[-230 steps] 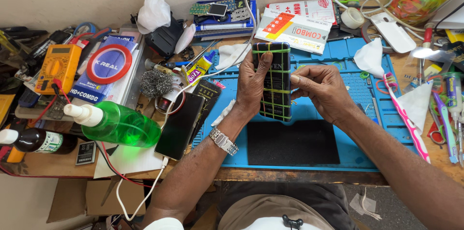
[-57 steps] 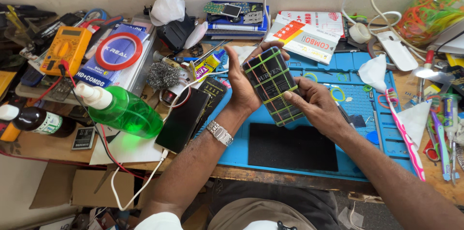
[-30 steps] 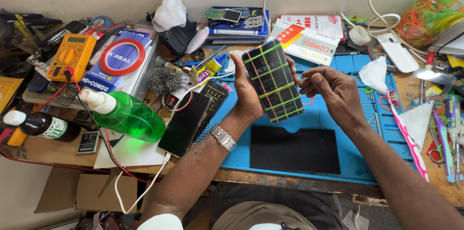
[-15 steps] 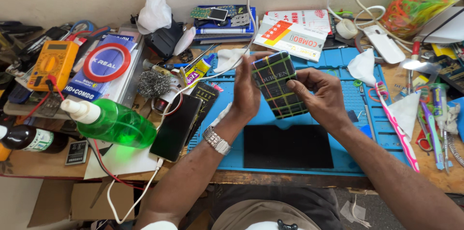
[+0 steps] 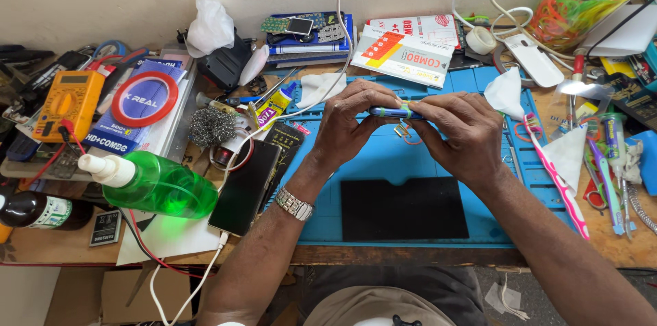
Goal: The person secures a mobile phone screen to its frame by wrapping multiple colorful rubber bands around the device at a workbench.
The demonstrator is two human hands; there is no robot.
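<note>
Both hands hold a phone screen (image 5: pixel 397 112) bound with rubber bands edge-on above a blue mat (image 5: pixel 342 189) on the cluttered desk (image 5: pixel 616 244). The left hand (image 5: pixel 349 124) and right hand (image 5: pixel 462 134) each keep their grip pinched on its ends.

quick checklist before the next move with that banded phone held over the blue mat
1. Both hands on the phone: left hand and right hand pinch the banded phone from either end: ok.
2. Bands seated: one greenish band shows across its edge, the rest hidden edge-on: cannot tell.
3. Landing spot: the blue mat is bare beside the black pad: ok.
4. Loose rubber bands lie right under the hands: not ok.
5. Green spray bottle lies on its side apart from the mat: ok.
6. White cable runs beside the left hand: not ok.
</note>
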